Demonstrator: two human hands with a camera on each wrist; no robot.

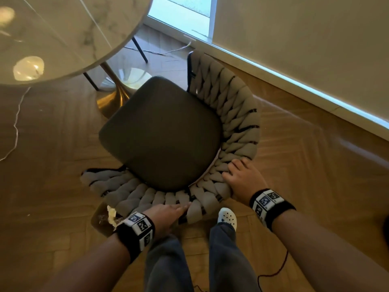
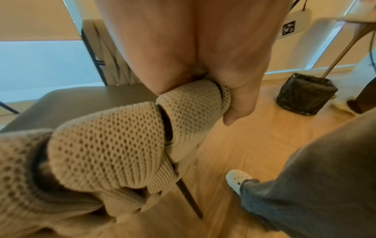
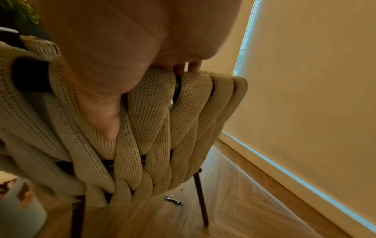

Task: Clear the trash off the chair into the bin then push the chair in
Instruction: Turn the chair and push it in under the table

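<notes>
The chair stands turned out from the table; its dark seat (image 1: 162,133) is bare, with no trash showing on it. A woven beige backrest (image 1: 237,114) curves round the seat. My left hand (image 1: 174,209) grips the backrest's top rim at its near middle, thumb and fingers wrapped round a knitted strand (image 2: 193,104). My right hand (image 1: 235,173) grips the rim on the right side, fingers over the top and thumb (image 3: 105,122) on the outer face. A bin with a black liner (image 2: 305,95) stands on the floor in the left wrist view.
The round marble table (image 1: 63,34) with its gold base (image 1: 113,100) lies ahead to the left. A container holding yellowish scraps (image 1: 103,218) sits by my left wrist. A wall (image 1: 315,39) runs along the right. A white cable (image 1: 15,127) trails on the floor.
</notes>
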